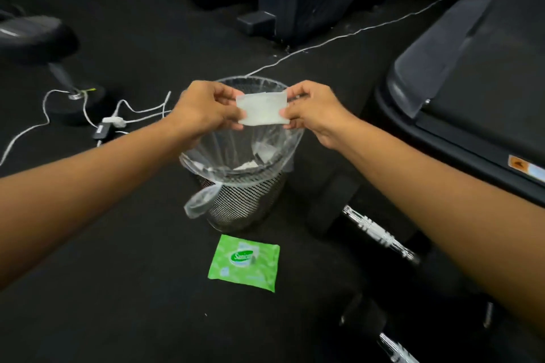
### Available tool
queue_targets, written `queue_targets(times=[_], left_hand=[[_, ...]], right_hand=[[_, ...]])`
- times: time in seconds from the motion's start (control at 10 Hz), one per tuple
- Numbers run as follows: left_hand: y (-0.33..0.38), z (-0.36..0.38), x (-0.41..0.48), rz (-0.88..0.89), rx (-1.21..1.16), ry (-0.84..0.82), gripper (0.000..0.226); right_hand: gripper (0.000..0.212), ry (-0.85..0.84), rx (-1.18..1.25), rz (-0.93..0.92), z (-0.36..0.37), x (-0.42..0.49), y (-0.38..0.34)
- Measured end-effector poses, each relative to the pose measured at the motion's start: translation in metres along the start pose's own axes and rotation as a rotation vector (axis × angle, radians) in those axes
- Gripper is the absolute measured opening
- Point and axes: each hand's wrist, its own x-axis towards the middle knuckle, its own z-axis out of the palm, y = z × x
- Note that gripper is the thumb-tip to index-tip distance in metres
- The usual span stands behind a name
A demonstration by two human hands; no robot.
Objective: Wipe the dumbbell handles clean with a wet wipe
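Note:
A folded white wet wipe [262, 108] is stretched between my two hands above the bin. My left hand [203, 110] pinches its left edge and my right hand [312, 109] pinches its right edge. A black dumbbell with a chrome handle [380, 234] lies on the floor at the right, partly hidden under my right forearm. A second chrome handle [396, 352] shows at the bottom edge. The green wet-wipe packet [244, 264] lies flat on the floor in front of the bin.
A wire-mesh waste bin with a clear plastic liner [244, 197] stands under my hands, with scraps inside. A treadmill [477, 91] fills the right side. White cables and a power adapter [109, 124] trail at left near a black stool base.

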Motion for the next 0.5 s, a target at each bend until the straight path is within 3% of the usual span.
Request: queue_targets(times=[0.2, 0.3, 0.4, 0.5], left_hand=[[-0.028, -0.02, 0.036, -0.079, 0.216, 0.057, 0.019], [-0.044, -0.022, 0.046, -0.14, 0.378, -0.007, 0.012], [-0.053, -0.018, 0.047, -0.192, 0.493, -0.069, 0.013], [-0.049, -0.011, 0.041, -0.106, 0.724, -0.004, 0.032]], right_hand=[[0.03, 0.07, -0.195, 0.082, 0.044, 0.042, 0.011], [0.016, 0.03, -0.415, 0.113, 0.056, 0.05, 0.018], [0.027, -0.035, -0.546, 0.132, 0.062, 0.047, 0.025], [0.051, -0.023, -0.618, 0.048, 0.062, 0.035, 0.024]])
